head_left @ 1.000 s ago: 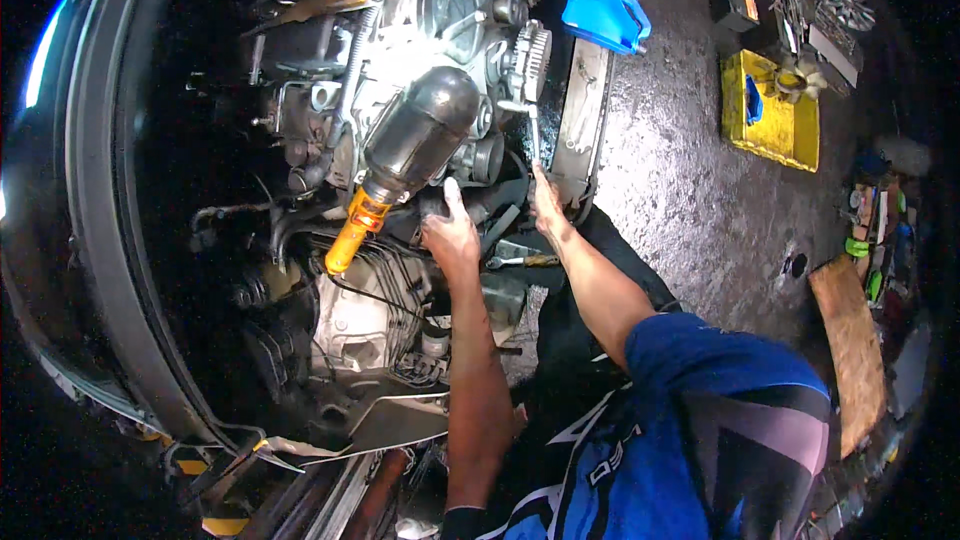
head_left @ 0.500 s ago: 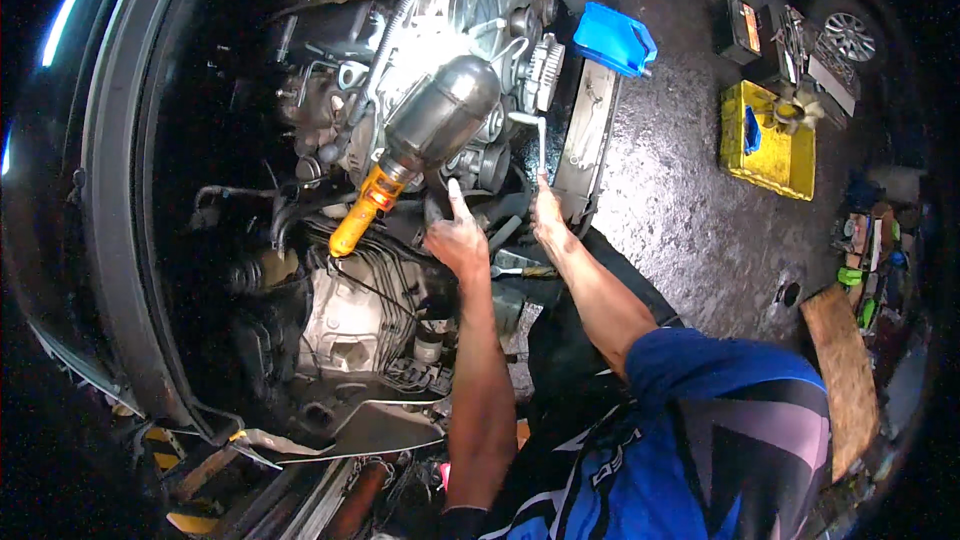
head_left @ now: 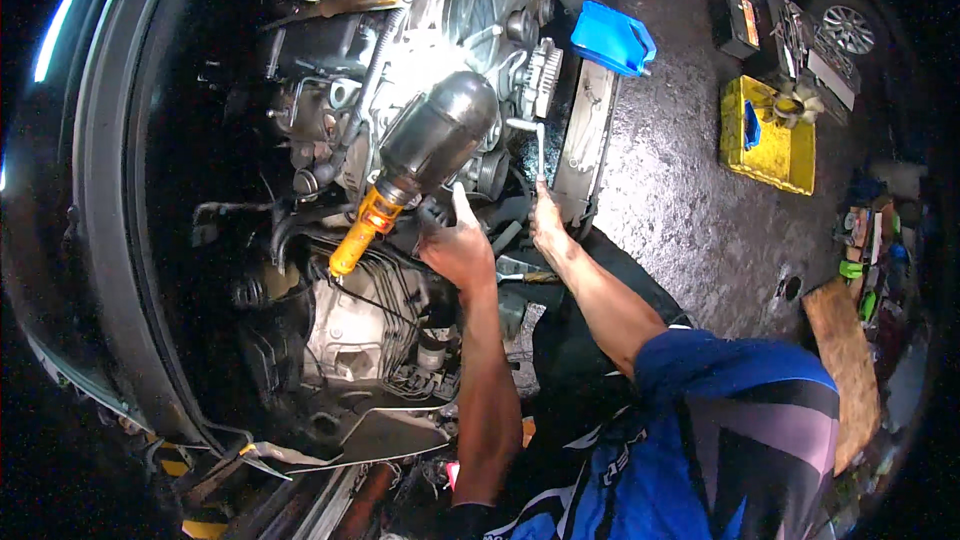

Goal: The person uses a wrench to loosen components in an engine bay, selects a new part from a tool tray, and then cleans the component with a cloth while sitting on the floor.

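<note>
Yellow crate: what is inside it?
The crate holds a blue item along its left side. A fan overlaps its upper part, covering whatever lies beneath; whether the fan rests inside is unclear.

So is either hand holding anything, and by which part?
Right hand: a bent metal tool, by its near end. Left hand: cannot be told.

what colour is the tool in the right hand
The tool is silver-grey, best seen in the head view.
</note>
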A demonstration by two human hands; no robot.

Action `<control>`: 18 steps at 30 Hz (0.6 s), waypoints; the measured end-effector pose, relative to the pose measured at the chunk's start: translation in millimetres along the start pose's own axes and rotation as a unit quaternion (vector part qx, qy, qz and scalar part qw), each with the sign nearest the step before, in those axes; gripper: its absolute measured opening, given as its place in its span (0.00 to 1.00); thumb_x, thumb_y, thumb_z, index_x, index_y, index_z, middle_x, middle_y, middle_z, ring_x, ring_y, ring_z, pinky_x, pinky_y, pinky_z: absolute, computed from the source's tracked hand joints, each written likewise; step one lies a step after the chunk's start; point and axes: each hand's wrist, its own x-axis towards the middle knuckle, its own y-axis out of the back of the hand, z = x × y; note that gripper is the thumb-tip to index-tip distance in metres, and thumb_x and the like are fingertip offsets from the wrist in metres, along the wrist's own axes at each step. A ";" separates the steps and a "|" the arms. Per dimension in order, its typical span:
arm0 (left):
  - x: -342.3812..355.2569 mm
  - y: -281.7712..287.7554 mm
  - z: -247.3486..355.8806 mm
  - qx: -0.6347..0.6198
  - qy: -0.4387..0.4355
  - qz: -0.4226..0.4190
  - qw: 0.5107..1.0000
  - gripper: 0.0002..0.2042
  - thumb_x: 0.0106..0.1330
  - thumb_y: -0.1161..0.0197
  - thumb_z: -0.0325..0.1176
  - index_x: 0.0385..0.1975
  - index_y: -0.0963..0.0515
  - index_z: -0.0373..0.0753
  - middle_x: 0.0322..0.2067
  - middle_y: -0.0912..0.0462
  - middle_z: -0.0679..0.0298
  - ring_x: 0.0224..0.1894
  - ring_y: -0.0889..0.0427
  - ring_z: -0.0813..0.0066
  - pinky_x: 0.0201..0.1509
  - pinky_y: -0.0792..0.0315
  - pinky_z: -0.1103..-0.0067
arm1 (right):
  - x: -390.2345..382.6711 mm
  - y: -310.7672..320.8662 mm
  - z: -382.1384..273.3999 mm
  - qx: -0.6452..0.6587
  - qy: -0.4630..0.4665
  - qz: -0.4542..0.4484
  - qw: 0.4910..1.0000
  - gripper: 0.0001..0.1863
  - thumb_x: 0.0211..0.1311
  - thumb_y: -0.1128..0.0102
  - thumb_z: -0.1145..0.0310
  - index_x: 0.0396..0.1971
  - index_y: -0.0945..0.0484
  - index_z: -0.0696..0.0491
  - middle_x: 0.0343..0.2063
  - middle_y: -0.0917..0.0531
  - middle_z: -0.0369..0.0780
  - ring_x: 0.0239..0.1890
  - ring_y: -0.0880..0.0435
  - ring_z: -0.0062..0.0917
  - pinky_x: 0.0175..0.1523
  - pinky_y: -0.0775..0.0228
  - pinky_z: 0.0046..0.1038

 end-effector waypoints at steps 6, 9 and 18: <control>14.2 14.1 16.9 0.027 -0.065 0.011 0.997 0.17 0.60 0.34 0.43 0.31 0.20 0.32 0.30 0.16 0.53 0.31 0.17 0.55 0.35 0.25 0.66 | 14.4 5.2 -0.4 0.009 -0.004 -0.008 1.000 0.30 0.56 0.51 0.30 0.14 0.38 0.41 0.10 0.41 0.27 0.12 0.44 0.19 0.19 0.56 0.26; 26.9 20.5 19.0 0.019 -0.171 0.007 0.985 0.13 0.61 0.35 0.39 0.31 0.20 0.33 0.30 0.15 0.54 0.30 0.16 0.55 0.34 0.23 0.68 | -6.3 -3.9 -10.7 0.012 -0.016 -0.002 1.000 0.30 0.56 0.52 0.29 0.15 0.36 0.42 0.11 0.40 0.29 0.13 0.44 0.19 0.20 0.56 0.26; -4.4 8.4 33.8 -0.057 -0.050 0.031 0.997 0.13 0.57 0.32 0.32 0.39 0.24 0.33 0.31 0.19 0.53 0.29 0.18 0.58 0.32 0.23 0.69 | 48.9 5.2 15.9 0.035 0.005 -0.037 0.999 0.31 0.63 0.53 0.34 0.27 0.22 0.51 0.21 0.27 0.34 0.25 0.31 0.25 0.31 0.34 0.32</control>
